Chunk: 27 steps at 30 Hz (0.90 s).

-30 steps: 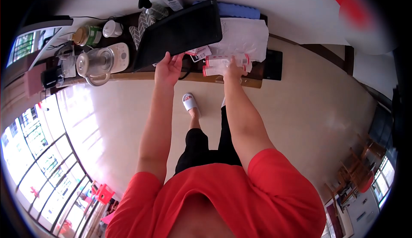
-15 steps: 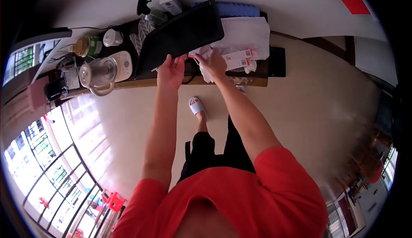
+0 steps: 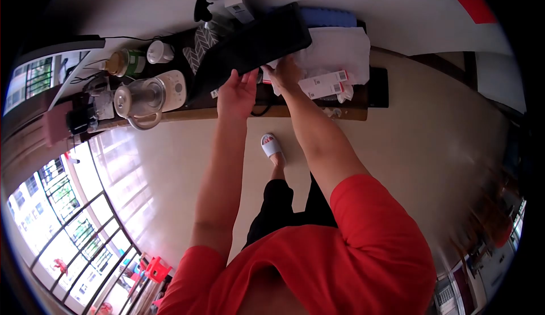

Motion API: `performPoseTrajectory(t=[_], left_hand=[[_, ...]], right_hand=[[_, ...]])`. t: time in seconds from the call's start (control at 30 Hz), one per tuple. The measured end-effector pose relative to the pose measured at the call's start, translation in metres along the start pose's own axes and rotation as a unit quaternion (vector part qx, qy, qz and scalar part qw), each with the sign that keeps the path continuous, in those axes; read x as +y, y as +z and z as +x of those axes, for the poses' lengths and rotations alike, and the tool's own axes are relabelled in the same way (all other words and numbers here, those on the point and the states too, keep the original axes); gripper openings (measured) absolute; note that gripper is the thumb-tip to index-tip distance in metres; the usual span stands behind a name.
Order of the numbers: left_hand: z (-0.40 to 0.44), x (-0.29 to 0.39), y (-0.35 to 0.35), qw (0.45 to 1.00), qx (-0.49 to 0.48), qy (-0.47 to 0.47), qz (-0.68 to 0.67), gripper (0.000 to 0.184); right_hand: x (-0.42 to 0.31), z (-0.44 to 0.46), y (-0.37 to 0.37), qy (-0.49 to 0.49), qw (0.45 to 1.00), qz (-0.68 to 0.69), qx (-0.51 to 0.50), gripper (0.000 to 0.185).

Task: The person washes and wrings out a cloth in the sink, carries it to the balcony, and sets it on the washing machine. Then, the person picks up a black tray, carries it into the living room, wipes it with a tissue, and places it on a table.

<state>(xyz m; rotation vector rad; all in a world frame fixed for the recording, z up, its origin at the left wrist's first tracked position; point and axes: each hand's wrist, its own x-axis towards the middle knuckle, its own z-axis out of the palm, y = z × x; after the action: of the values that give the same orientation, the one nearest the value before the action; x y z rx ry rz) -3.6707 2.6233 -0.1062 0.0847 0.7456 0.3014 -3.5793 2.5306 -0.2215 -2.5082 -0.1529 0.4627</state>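
Note:
A flat black tray-like panel (image 3: 250,45) with rounded corners is tilted up over the table. My left hand (image 3: 237,94), palm up, grips its lower edge, with fingertips partly hidden at the edge. Close beside it, my right hand (image 3: 285,74) has its fingers closed on a small white-and-red box (image 3: 267,77) just below the panel; most of that box is hidden by the hand and panel. Right of this hand lie white boxes with red ends and barcodes (image 3: 325,83), a crumpled white plastic bag (image 3: 345,94) and a large white sheet-like wrapping (image 3: 340,51).
To the left on the dark table stand a glass kettle (image 3: 139,98) on its base, a white lidded cup (image 3: 160,52) and a green-labelled jar (image 3: 129,63). Behind the panel are a spray bottle (image 3: 203,8) and an upright white box (image 3: 238,6). A black flat item (image 3: 379,88) sits at the right.
The whole view has shifted slightly, moving things right and down. My right hand has moved up closer beneath the panel, so the small white-and-red box shows less. My left hand keeps its place at the panel's edge.

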Motion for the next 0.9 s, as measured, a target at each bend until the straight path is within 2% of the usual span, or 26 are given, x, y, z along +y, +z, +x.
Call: performPoseTrajectory(t=[0.03,0.07,0.17,0.27,0.37,0.5,0.6,0.7,0.8,0.9], left_hand=[[0.000,-0.002,-0.002,1.000,0.002,0.006,0.003,0.032],[0.000,-0.004,-0.003,1.000,0.005,0.011,0.008,0.032],[-0.002,-0.005,-0.006,1.000,0.003,-0.013,0.017,0.031],[-0.007,-0.008,-0.003,0.999,0.014,0.000,0.029,0.030],[-0.009,-0.009,0.003,0.999,0.051,-0.004,0.015,0.029],[-0.006,-0.007,-0.005,0.999,0.029,-0.018,0.037,0.028],[-0.002,-0.005,-0.012,0.999,0.015,-0.034,0.035,0.028],[-0.001,-0.008,-0.013,0.998,0.041,-0.028,0.047,0.028],[-0.001,-0.010,-0.012,0.997,0.049,-0.025,0.047,0.029],[0.000,-0.009,-0.014,0.997,0.046,-0.024,0.052,0.029]], right_hand=[[-0.001,0.001,0.007,0.002,1.000,-0.005,0.006,0.092],[-0.004,0.001,0.018,-0.056,0.990,-0.079,0.100,0.082],[-0.001,0.012,0.034,-0.032,0.999,-0.034,-0.002,0.071],[0.003,0.003,0.025,-0.064,0.997,0.024,-0.029,0.063],[0.003,-0.051,0.001,-0.031,0.995,0.040,-0.085,0.063],[0.042,-0.129,-0.006,-0.164,0.977,-0.026,-0.134,0.055],[0.047,-0.157,-0.028,-0.185,0.955,-0.077,-0.217,0.046],[0.044,-0.143,-0.040,-0.310,0.924,-0.112,-0.193,0.039],[0.030,-0.113,-0.038,-0.410,0.887,-0.191,-0.088,0.021],[0.014,-0.069,-0.023,-0.514,0.815,-0.266,-0.044,0.017]])
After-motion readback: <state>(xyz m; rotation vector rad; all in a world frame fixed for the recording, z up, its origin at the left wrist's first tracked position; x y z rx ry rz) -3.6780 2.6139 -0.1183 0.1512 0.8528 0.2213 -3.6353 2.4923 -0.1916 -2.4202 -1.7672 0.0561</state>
